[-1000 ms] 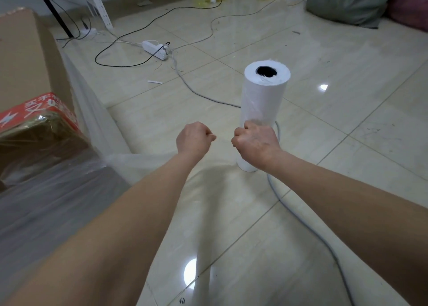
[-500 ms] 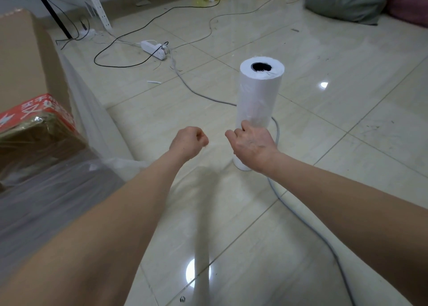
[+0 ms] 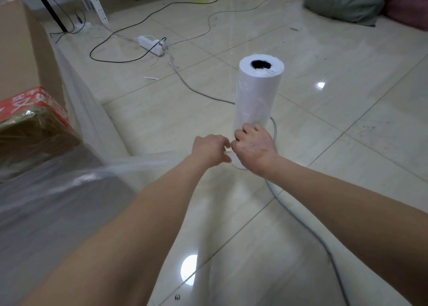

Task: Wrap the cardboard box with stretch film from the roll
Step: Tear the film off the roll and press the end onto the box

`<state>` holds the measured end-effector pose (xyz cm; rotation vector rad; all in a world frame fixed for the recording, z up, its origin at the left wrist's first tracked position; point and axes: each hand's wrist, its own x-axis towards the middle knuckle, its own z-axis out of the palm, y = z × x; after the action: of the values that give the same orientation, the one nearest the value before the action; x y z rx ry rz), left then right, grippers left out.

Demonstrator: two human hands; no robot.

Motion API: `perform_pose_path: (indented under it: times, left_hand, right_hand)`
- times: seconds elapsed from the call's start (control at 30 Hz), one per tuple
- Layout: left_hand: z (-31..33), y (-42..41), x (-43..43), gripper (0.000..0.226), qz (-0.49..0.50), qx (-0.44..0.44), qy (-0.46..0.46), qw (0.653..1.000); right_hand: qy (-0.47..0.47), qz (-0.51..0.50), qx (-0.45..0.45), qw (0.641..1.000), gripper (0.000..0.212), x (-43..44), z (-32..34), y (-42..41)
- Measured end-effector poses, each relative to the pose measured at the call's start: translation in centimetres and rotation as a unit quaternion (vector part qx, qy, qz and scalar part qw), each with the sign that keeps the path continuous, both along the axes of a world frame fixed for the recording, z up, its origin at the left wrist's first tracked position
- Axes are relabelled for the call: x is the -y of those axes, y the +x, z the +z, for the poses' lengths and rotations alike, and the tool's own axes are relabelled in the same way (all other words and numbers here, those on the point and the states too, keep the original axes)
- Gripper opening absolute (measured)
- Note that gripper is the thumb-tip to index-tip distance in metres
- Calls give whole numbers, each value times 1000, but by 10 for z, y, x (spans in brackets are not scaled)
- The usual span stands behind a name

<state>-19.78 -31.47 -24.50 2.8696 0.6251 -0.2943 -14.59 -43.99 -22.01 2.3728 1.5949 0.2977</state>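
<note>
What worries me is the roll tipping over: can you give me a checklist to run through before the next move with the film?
1. Roll upright on the floor: ok.
2. Right hand gripping at the roll's lower part: cannot tell.
3. Left hand pinching the film: ok, the bunched strand ends at its fingers.
4. Film joined to the cardboard box: ok.
5. Grey cable clear of the roll's base: not ok, it runs right beside it.
6. Box fully wrapped: not ok, its upper cardboard is bare.
</note>
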Motion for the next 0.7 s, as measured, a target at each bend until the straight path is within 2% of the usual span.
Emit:
perform_pose_path:
  times: [0.07,0.17,0.27,0.4,0.5,0.57,0.7]
  left_hand:
    - [1,-1,1,20,48,41,-4,998]
    - [2,-7,-4,20,44,51,-2,998]
    - [-1,-15,-7,21,35,46,2,998]
    - [0,-23,-7,22,35,54,11,998]
    - [-1,-30,-10,22,35,70,3,997]
    - [-2,-33,-11,22,36,78,-3,996]
    - [-6,-29,-6,24,17,67,45,997]
  right_hand:
    - [-1,-2,-3,1000,27,8,-8,4]
    - [30,-5,22,999,31,14,-9,9]
    - [8,20,38,999,34,7,-13,8]
    - [-25,69,85,994,24,-10,-5,-8]
    - [-78,63,39,994,26,-17,-5,-6]
    - [-91,55,45,993,25,-21,-1,-3]
    - [-91,45,15,995,26,-23,-2,-7]
